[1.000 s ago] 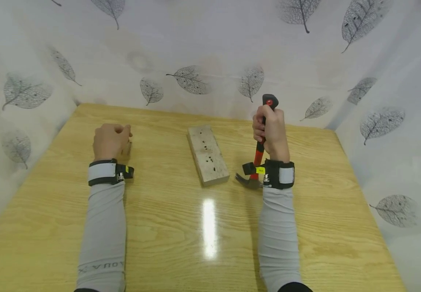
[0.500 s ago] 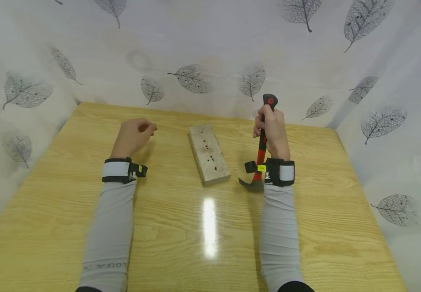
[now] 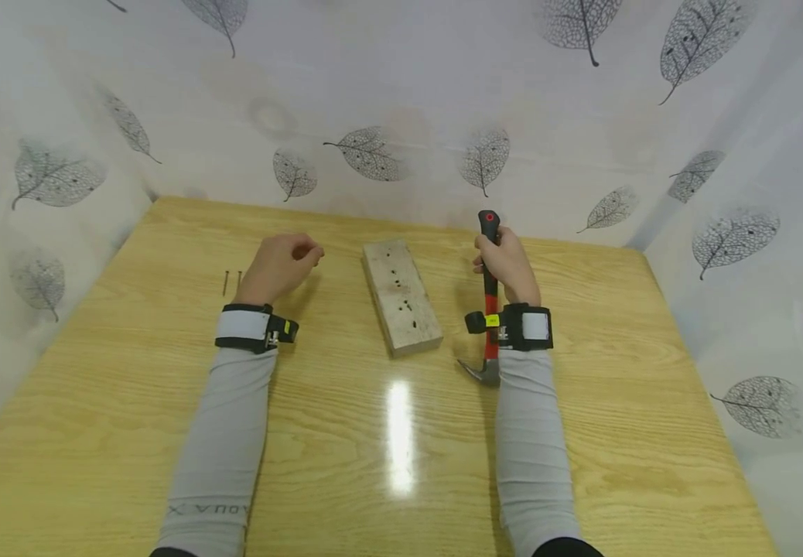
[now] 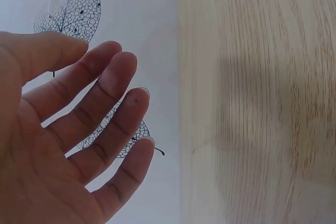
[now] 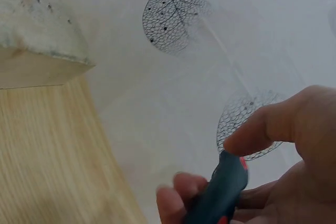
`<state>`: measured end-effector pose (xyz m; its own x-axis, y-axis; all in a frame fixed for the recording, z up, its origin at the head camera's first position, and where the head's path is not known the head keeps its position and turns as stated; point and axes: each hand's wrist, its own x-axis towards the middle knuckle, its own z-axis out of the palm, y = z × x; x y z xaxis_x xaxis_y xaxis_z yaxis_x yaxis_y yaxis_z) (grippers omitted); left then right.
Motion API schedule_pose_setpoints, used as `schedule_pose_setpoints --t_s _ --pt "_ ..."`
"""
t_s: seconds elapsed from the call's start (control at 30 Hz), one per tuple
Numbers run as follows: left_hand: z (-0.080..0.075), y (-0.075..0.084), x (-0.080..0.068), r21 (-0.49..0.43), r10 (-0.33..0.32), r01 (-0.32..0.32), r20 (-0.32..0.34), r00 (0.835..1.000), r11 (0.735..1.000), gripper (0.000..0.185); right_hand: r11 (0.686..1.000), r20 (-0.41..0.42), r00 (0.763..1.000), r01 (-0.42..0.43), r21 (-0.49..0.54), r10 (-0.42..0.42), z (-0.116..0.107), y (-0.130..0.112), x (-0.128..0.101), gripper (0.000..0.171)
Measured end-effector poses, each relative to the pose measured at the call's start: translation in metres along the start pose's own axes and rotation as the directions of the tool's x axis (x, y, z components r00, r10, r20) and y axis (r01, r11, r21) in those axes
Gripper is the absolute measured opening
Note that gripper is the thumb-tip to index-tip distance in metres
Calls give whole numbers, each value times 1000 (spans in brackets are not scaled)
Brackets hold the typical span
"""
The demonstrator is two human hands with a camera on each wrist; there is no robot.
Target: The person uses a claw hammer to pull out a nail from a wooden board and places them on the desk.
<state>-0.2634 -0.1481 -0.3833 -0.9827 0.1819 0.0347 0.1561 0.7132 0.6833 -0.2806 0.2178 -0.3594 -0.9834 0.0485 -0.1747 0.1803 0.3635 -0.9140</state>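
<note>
My left hand (image 3: 279, 267) hovers over the table between two nails (image 3: 226, 283) and the wooden block (image 3: 403, 298). Its fingers curl loosely in the left wrist view, thumb tip close to the index finger, and nothing shows between them. The block is pale, with several dark holes or nail heads along its top. To the right of the block, my right hand (image 3: 509, 263) holds a claw hammer (image 3: 490, 282) by its black and red handle. The hammer's metal head points toward me, claw to the left; whether it touches the table is unclear. Thumb and fingers wrap the grip (image 5: 220, 187) in the right wrist view.
The wood-grain table (image 3: 332, 433) has a bright reflection in its middle front. Pale curtains (image 3: 401, 77) printed with leaves stand along the back and both sides. Each wrist wears a strap with a small camera, such as the left strap (image 3: 244, 326).
My left hand has moved right toward the block, uncovering the two nails. The right hand has shifted slightly left, its hold looser, and the hammer has come nearer me and stands straighter in view.
</note>
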Motion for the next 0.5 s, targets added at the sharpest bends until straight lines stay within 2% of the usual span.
schedule_pose_setpoints --t_s 0.13,0.27,0.37,0.5 --pt "1 1 0 0 3 -3 -1 1000 1000 32 998 36 997 -62 19 62 -1 7 4 63" --pt "1 2 0 3 9 -9 3 1000 1000 31 991 54 991 -116 -65 120 -4 15 9 71" --pt "0 2 0 8 9 -9 7 1000 1000 31 983 89 984 -146 -113 157 -6 21 12 69" --pt "0 2 0 15 4 -4 13 1000 1000 31 982 122 979 -147 -116 161 -5 25 15 61"
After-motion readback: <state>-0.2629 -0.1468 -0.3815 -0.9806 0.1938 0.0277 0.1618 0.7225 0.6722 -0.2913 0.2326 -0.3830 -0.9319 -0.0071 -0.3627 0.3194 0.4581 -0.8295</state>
